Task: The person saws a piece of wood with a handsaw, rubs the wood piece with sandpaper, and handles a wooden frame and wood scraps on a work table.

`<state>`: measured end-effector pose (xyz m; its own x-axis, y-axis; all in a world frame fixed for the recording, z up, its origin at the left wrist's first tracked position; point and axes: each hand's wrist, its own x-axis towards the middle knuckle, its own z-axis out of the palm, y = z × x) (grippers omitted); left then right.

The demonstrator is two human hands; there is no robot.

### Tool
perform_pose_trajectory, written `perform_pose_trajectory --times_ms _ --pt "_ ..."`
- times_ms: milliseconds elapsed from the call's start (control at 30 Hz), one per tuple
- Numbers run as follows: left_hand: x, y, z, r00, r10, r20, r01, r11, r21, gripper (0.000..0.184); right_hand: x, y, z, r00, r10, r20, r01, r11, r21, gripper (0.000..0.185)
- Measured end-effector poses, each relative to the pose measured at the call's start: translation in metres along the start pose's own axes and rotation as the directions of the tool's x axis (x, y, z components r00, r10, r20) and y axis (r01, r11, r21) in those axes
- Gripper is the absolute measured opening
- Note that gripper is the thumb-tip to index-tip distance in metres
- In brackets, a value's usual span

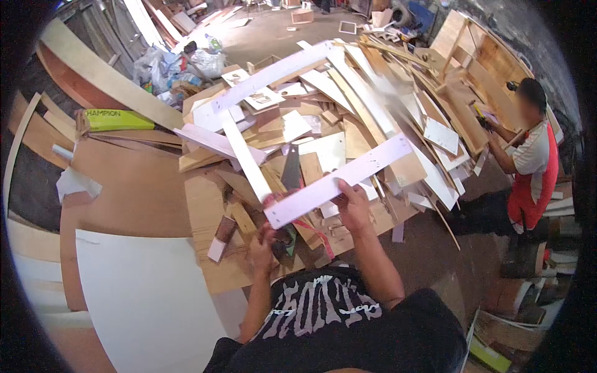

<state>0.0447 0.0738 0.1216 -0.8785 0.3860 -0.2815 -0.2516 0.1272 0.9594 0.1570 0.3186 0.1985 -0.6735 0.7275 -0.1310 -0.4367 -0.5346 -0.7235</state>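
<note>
Grasping the pale board (339,181) near its middle, the right hand (353,207) has its thumb over the face and its fingers closed around the lower edge. The board lies tilted across the centre of view, running from 8 toward 2 o'clock, above the wood-strewn desk (208,267). At its 8 o'clock end, the left hand (262,245) is right up against the edge; whether those fingers are clenched on it, I cannot tell.

Beyond the board, offcuts heap up toward 1 o'clock. A white strip (245,152) slants in from 11 o'clock, and a longer board (270,78) lies across the pile near 12. A large white sheet (146,298) spreads at 8 o'clock, a green CHAMPION package (118,120) sits at 10, and plastic bags (155,69) bunch up nearer 11. At 3 o'clock, a co-worker (536,168) in a red-and-white shirt handles wooden pieces.
</note>
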Motion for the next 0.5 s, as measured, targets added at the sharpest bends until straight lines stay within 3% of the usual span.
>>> perform_pose_trajectory --times_ms 67,133,200,267,333,367,433,500 --pt "0.026 -0.004 -0.042 0.966 0.186 -0.178 -0.213 0.966 -0.148 0.027 -0.007 -0.011 0.006 0.999 -0.033 0.040 0.035 0.998 -0.052 0.042" --pt "0.049 0.029 -0.098 0.956 0.219 -0.197 -0.254 0.951 -0.176 0.031 -0.012 -0.015 0.009 0.993 -0.110 0.051 0.113 0.991 -0.067 0.040" --pt "0.055 0.095 -0.127 0.832 0.458 -0.314 -0.462 0.884 0.065 0.033 -0.024 -0.022 0.032 0.980 -0.195 -0.050 0.193 0.980 -0.041 0.044" --pt "0.053 0.164 -0.134 0.809 0.523 -0.270 -0.520 0.850 0.087 0.040 -0.035 -0.021 0.048 0.973 -0.202 -0.108 0.200 0.979 -0.026 0.048" --pt "0.067 0.196 -0.143 0.791 0.599 -0.129 -0.571 0.797 0.197 0.048 -0.047 -0.019 0.059 0.954 -0.280 -0.112 0.228 0.913 -0.339 0.051" --pt "0.076 0.207 -0.145 0.791 0.594 -0.147 -0.566 0.802 0.191 0.048 -0.052 -0.014 0.068 0.957 -0.274 -0.098 0.225 0.910 -0.350 0.051" --pt "0.086 0.216 -0.155 0.886 0.461 0.035 -0.450 0.843 0.295 0.048 -0.066 -0.004 0.083 0.954 -0.295 -0.053 0.252 0.885 -0.393 0.052" --pt "0.103 0.188 -0.177 0.896 0.443 0.020 -0.431 0.861 0.270 0.047 -0.084 0.000 0.104 0.963 -0.246 -0.107 0.170 0.867 -0.468 0.053"
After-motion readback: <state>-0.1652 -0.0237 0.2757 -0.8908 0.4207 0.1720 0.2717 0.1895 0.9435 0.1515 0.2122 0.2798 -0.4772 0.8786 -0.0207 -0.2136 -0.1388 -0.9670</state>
